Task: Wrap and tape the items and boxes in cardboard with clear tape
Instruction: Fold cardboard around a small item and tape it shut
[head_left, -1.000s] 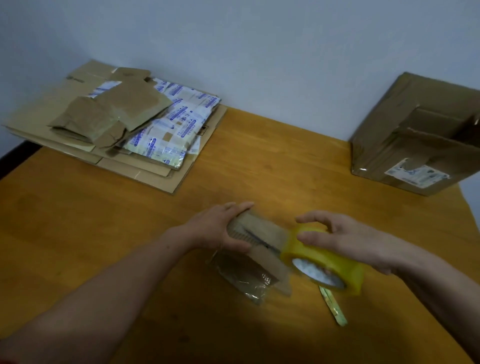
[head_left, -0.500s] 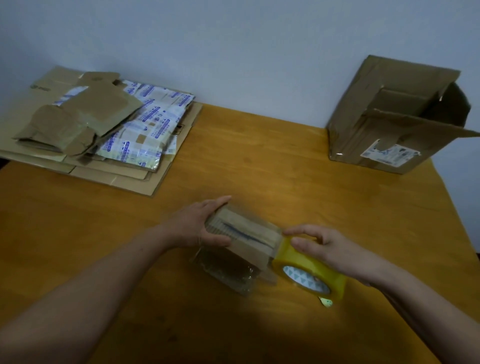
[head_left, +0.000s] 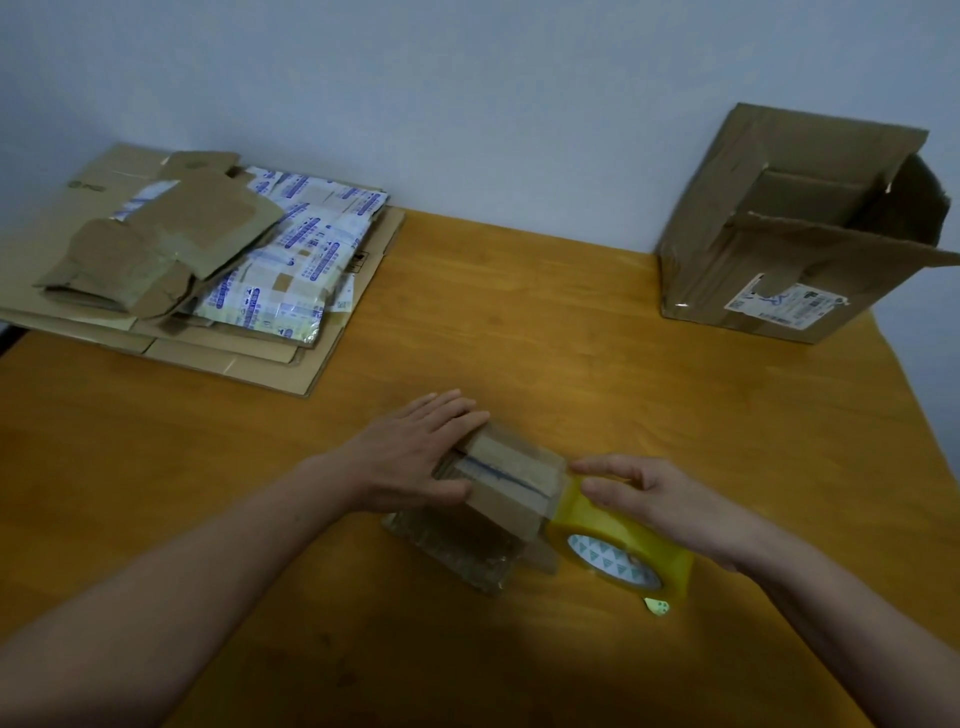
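Head view: on a wooden desk (head_left: 571, 338), near its front, sits a cardboard-wrapped parcel (head_left: 511, 486). The left hand (head_left: 415, 460) lies flat on its left end, fingers straight. The right hand (head_left: 657, 501) grasps a yellowish tape roll (head_left: 623, 540) touching the parcel's right end.

1. A wooden table (head_left: 519, 322) fills most of the view. Its top is orange-brown, with faint grain lines across it.
2. The table's far edge runs along the wall (head_left: 467, 93), which is plain, pale blue-grey and unmarked.
3. The table's right edge slants toward the lower right, with the same pale grey surface beyond it.
4. At the far left, just past the table, a dark strip (head_left: 8, 332) shows; whether it is floor or skirting cannot be told.
5. The light is dim and soft. The tabletop is brightest in the middle and shaded toward the near edge.
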